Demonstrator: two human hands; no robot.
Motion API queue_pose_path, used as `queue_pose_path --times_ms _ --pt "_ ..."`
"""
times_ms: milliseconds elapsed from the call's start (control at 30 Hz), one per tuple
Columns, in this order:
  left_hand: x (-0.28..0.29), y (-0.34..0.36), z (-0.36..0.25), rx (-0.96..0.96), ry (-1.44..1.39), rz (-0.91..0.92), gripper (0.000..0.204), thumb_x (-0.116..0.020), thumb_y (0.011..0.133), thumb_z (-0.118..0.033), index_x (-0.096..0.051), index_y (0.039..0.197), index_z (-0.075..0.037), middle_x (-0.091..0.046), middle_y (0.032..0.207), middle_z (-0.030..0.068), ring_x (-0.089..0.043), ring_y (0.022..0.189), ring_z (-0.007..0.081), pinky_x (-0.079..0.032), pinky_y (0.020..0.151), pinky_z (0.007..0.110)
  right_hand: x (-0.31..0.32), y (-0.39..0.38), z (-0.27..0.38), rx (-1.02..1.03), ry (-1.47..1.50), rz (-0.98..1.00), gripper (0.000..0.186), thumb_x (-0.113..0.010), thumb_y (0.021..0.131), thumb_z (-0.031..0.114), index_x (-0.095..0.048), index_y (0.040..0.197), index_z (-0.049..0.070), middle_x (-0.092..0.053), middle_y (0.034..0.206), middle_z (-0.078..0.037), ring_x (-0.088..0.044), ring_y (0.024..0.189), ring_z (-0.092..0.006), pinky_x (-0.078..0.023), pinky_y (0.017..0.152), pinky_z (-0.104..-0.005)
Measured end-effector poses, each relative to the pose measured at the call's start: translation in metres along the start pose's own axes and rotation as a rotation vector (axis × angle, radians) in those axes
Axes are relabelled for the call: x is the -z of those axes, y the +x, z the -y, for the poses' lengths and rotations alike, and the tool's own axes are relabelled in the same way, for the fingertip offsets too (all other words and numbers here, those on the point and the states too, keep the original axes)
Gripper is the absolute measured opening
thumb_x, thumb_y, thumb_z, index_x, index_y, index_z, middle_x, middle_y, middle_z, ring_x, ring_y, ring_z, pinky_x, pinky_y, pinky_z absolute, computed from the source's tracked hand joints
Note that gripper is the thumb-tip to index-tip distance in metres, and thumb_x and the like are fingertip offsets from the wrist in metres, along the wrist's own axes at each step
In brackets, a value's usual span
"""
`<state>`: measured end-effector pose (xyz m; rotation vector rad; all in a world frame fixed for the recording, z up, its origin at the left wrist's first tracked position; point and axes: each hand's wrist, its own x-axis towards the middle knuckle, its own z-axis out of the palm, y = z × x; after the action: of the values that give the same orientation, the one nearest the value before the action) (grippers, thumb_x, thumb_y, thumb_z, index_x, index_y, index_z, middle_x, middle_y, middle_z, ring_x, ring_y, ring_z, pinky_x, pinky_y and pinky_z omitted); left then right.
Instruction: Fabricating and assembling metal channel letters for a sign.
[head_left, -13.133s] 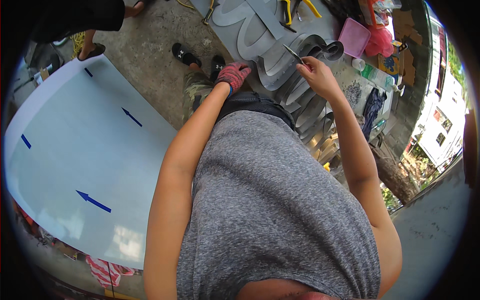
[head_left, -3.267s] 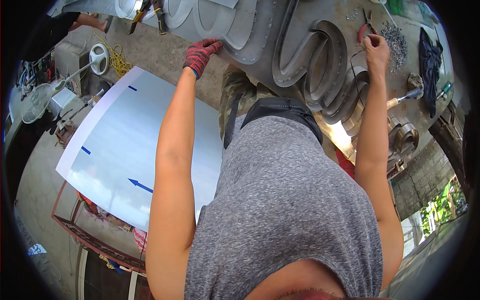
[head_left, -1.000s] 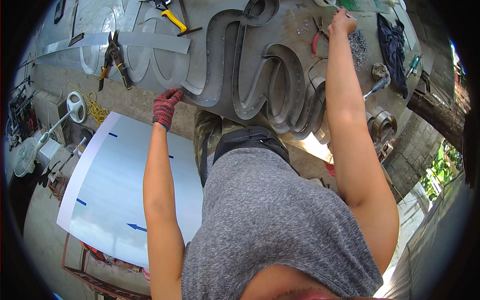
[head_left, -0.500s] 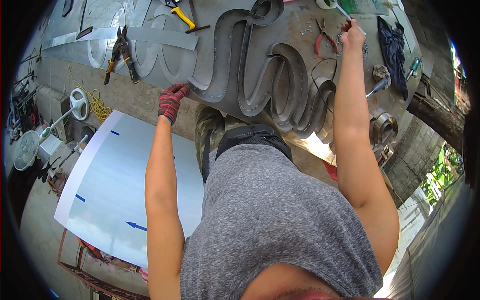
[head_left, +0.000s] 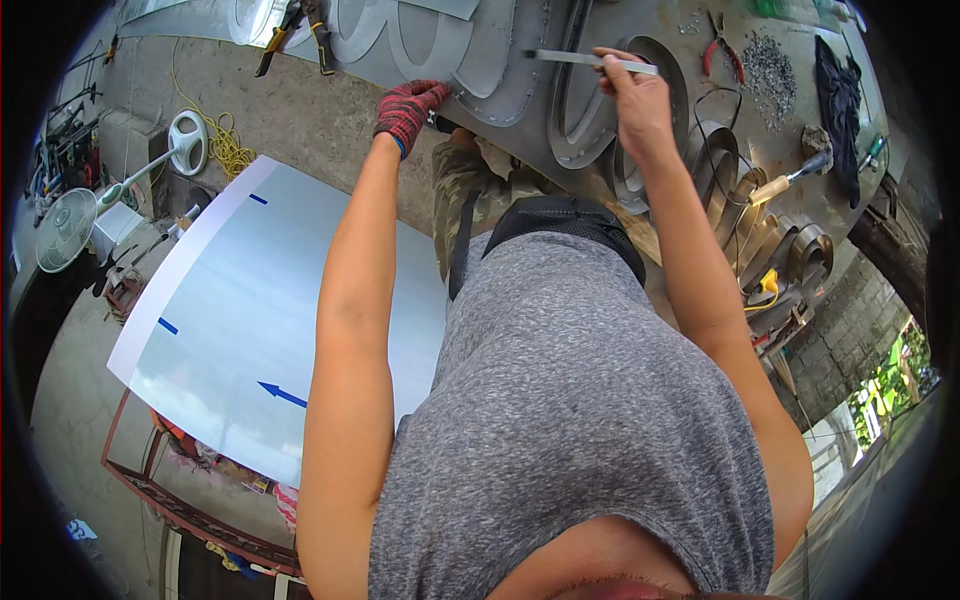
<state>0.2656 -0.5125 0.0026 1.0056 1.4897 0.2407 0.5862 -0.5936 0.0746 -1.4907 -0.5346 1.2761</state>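
My left hand (head_left: 410, 115), in a red and black knit glove, has its fingers closed at the end of a grey sheet-metal letter (head_left: 490, 105) near the table's front edge. Small bright spots run along the letter's rim, and bent metal strips stand upright along other parts of it. My bare right hand (head_left: 643, 108) is closed on a small brush (head_left: 572, 57) with a thin, flat, pale handle. Its dark tip points left, above the letter's flat face.
Red-handled pliers (head_left: 722, 50) lie beside a heap of small metal bits (head_left: 772, 80). Farther right are a black cloth (head_left: 838, 110) and a wooden-handled tool (head_left: 785, 185). Coiled metal strips (head_left: 765, 245) stand at the right. Snips (head_left: 318, 40) lie at the left; a pale panel (head_left: 240, 300) is behind.
My right hand has drawn the brush back from the white container at the far side to above the letter. The view has shifted; my left hand remains at the letter's end.
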Motion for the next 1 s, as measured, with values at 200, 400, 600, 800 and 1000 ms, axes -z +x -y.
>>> queue_pose_path --times_ms 200,400,600,800,1000 --pt "0.0 0.004 0.004 0.023 0.002 0.009 0.029 -0.076 0.083 -0.024 -0.074 0.103 -0.005 -0.071 0.094 0.0024 -0.061 0.091 0.0133 -0.044 0.088 0.029 -0.082 -0.03 -0.027 0.067 -0.361 0.048 0.021 -0.06 0.094 0.018 -0.071 0.101 0.002 -0.066 0.084 -0.005 -0.057 0.071 -0.0101 -0.047 0.066 -0.0271" --pt "0.001 0.008 0.006 -0.027 0.045 0.038 0.029 -0.075 0.085 -0.026 -0.074 0.104 -0.005 -0.072 0.094 0.0044 -0.061 0.09 0.0139 -0.044 0.088 0.03 -0.115 -0.023 -0.032 0.349 -0.677 0.079 0.019 -0.06 0.091 0.017 -0.069 0.098 0.003 -0.064 0.092 -0.017 -0.063 0.086 -0.0345 -0.05 0.078 -0.0422" --pt "0.0 0.01 0.008 0.002 0.028 0.018 0.03 -0.073 0.086 -0.025 -0.072 0.107 -0.003 -0.072 0.097 0.0062 -0.061 0.093 0.0146 -0.044 0.091 0.031 -0.136 -0.02 -0.04 0.559 -0.905 0.101 0.018 -0.06 0.089 0.017 -0.067 0.098 0.003 -0.063 0.096 -0.016 -0.06 0.098 -0.0344 -0.049 0.087 -0.0434" --pt "0.002 0.015 0.016 -0.049 0.056 0.025 0.03 -0.07 0.087 -0.025 -0.072 0.109 -0.005 -0.073 0.101 0.0072 -0.062 0.097 0.0153 -0.043 0.094 0.032 -0.142 -0.019 -0.033 0.543 -1.009 0.136 0.016 -0.059 0.09 0.015 -0.065 0.095 0.001 -0.06 0.095 -0.019 -0.059 0.097 -0.0367 -0.048 0.087 -0.0443" --pt "0.001 0.015 0.017 -0.062 0.077 0.013 0.029 -0.071 0.087 -0.026 -0.073 0.108 -0.007 -0.073 0.1 0.0067 -0.063 0.096 0.0152 -0.043 0.095 0.032 -0.135 -0.03 -0.03 0.497 -0.988 0.183 0.017 -0.057 0.09 0.013 -0.062 0.092 -0.002 -0.057 0.095 -0.022 -0.058 0.094 -0.0395 -0.047 0.085 -0.046"
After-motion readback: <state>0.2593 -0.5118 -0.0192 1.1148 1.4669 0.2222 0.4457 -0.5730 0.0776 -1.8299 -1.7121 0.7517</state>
